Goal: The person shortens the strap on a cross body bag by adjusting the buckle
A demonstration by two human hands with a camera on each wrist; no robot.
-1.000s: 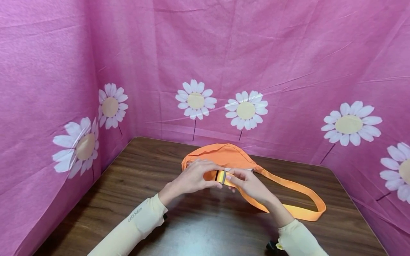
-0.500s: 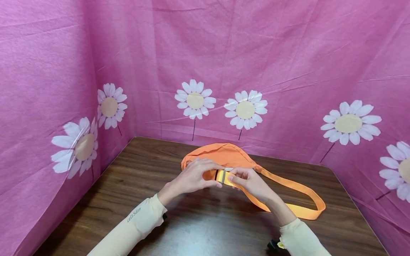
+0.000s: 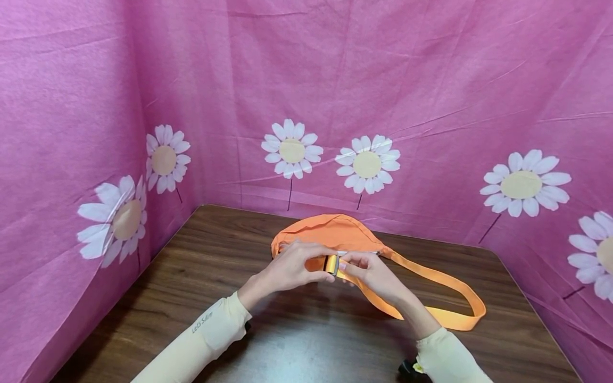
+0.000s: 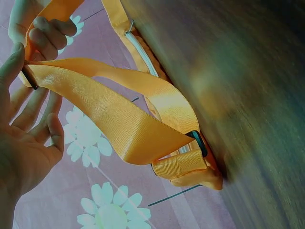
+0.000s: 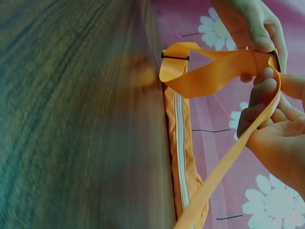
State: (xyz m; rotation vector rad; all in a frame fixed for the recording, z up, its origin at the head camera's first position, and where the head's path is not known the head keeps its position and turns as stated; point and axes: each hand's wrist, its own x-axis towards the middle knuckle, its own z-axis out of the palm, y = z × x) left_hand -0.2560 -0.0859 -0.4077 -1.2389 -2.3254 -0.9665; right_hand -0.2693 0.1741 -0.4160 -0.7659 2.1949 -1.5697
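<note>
An orange waist bag (image 3: 330,232) lies at the back of the table, its strap (image 3: 460,320) looping out to the right. My left hand (image 3: 294,264) holds the strap's dark slide buckle (image 3: 332,265) between thumb and fingers, raised in front of the bag. Close to the buckle's right side, my right hand (image 3: 375,274) pinches the strap between thumb and curled fingers. The left wrist view shows a slack fold of webbing (image 4: 105,105) hanging from the held buckle towards a second dark buckle (image 4: 198,143) by the bag. A pale zipper (image 5: 180,143) runs along the bag's edge.
The dark wood-grain table (image 3: 287,340) extends in front of the hands. Behind and at both sides hangs a pink cloth (image 3: 416,69) printed with white daisies, close to the table's back edge.
My right fingers drew slightly right along the strap, away from the buckle, then came back up against it. The buckle has tilted a little; the left hand and the bag have hardly moved.
</note>
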